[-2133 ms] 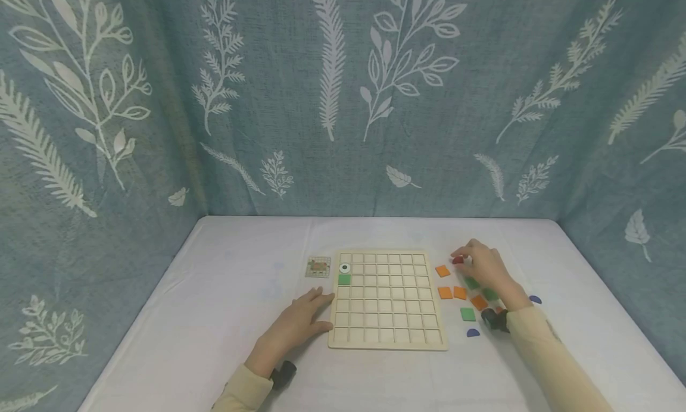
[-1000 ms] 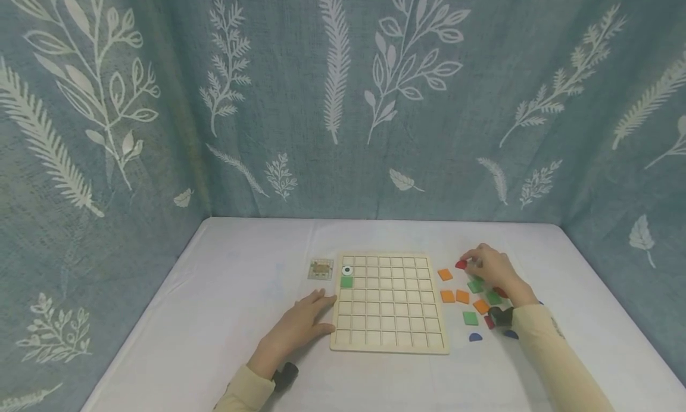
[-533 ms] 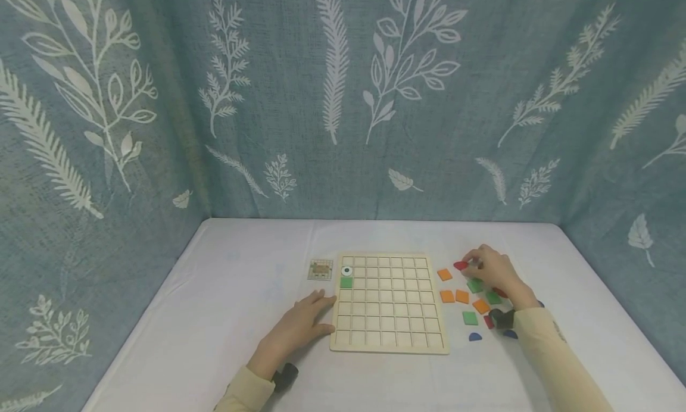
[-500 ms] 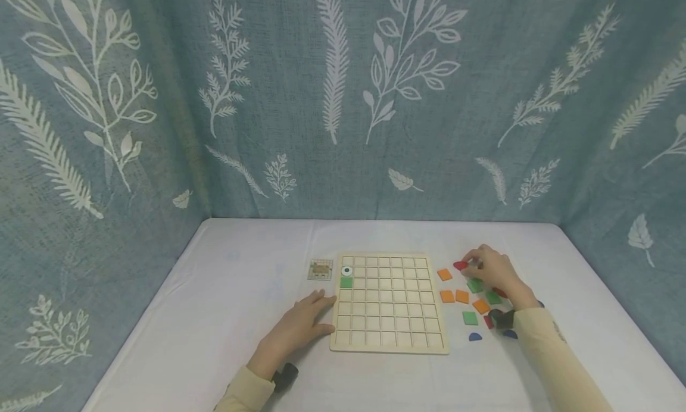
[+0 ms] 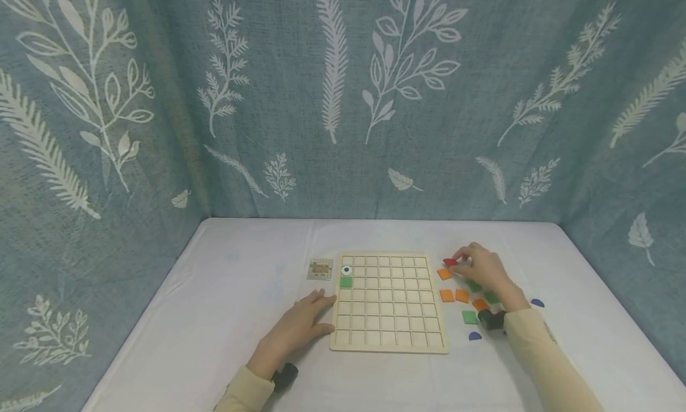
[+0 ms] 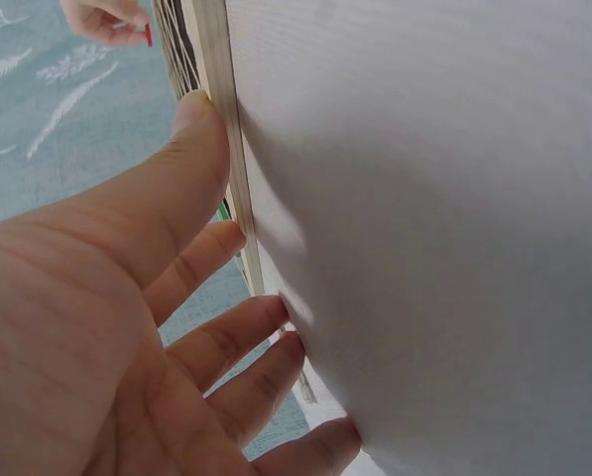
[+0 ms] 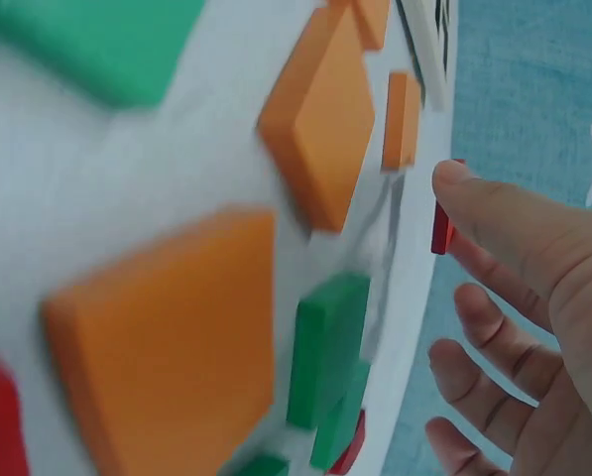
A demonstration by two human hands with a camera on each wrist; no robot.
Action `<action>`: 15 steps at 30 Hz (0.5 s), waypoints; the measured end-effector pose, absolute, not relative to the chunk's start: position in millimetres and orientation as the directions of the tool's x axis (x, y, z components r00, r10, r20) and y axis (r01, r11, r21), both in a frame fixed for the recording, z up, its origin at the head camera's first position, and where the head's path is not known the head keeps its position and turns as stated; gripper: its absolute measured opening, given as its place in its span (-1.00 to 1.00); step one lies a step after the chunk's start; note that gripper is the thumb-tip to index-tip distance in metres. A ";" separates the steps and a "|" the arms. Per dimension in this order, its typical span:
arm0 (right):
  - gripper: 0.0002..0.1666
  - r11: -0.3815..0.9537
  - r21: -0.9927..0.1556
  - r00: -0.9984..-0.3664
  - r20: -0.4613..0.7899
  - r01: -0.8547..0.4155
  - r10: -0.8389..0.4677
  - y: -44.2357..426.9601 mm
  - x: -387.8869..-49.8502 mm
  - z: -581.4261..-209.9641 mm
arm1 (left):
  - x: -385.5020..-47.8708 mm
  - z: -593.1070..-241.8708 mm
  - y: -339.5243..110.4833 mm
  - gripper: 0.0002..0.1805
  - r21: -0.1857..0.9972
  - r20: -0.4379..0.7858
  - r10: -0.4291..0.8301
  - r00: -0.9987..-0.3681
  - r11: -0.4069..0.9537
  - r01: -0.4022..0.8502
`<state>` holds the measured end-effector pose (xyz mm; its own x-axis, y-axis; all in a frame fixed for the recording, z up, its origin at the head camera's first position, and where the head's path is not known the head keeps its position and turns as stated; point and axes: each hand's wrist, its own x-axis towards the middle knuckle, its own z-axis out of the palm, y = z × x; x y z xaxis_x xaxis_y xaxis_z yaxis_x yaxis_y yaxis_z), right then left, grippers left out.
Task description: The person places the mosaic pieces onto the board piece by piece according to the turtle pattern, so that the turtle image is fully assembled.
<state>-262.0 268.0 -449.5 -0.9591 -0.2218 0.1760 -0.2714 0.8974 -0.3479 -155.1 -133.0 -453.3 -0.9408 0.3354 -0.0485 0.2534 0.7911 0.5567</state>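
Observation:
Between thumb and forefinger my right hand (image 5: 482,269) pinches a small flat red piece (image 5: 449,262), seen edge-on in the right wrist view. It is held above the table, just right of the wooden grid board (image 5: 396,348). My left hand (image 5: 295,325) lies at the board's left edge; its thumb (image 6: 204,124) and forefinger touch the rim, and the other fingers spread over the cloth. On the board, a white round piece with a black dot (image 5: 346,270) sits in the left column, with a green square (image 5: 346,282) directly below it.
Right of the board lie loose orange squares (image 5: 447,295), green squares (image 5: 470,317) and blue half-discs (image 5: 474,336), some partly under my right forearm. A small picture card (image 5: 320,269) lies left of the board. A patterned curtain (image 5: 343,102) surrounds the white table.
My right hand first fingers the red piece among the loose pieces, then moves left with it toward the board. The left hand stays at the board's edge.

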 end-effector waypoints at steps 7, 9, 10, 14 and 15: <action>-0.70 0.894 -0.331 -0.950 0.186 -0.301 -0.251 251.2 -261.2 -445.6 | -155.0 -453.2 -132.8 -0.33 0.556 -0.045 0.332 -0.942 0.792 0.252; -0.70 0.893 -0.340 -0.953 0.176 -0.295 -0.248 246.1 -260.0 -444.2 | -155.0 -453.3 -132.7 -0.33 0.555 -0.046 0.330 -0.943 0.793 0.250; -0.70 0.892 -0.343 -0.953 0.173 -0.294 -0.247 243.6 -259.4 -443.5 | -155.0 -453.3 -132.7 -0.33 0.556 -0.047 0.330 -0.943 0.793 0.250; -0.71 0.890 -0.353 -0.957 0.155 -0.287 -0.247 235.0 -258.5 -442.5 | -155.1 -453.5 -132.6 -0.32 0.552 -0.048 0.329 -0.943 0.795 0.249; -0.71 0.891 -0.352 -0.957 0.155 -0.287 -0.247 232.8 -258.5 -442.5 | -155.2 -453.5 -132.5 -0.32 0.551 -0.048 0.328 -0.943 0.797 0.249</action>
<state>-258.5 232.8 -442.5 -0.9567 -0.2465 0.1547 -0.2866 0.8909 -0.3524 -155.2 -132.5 -453.5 -0.9434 0.3283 -0.0479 0.2492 0.7966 0.5507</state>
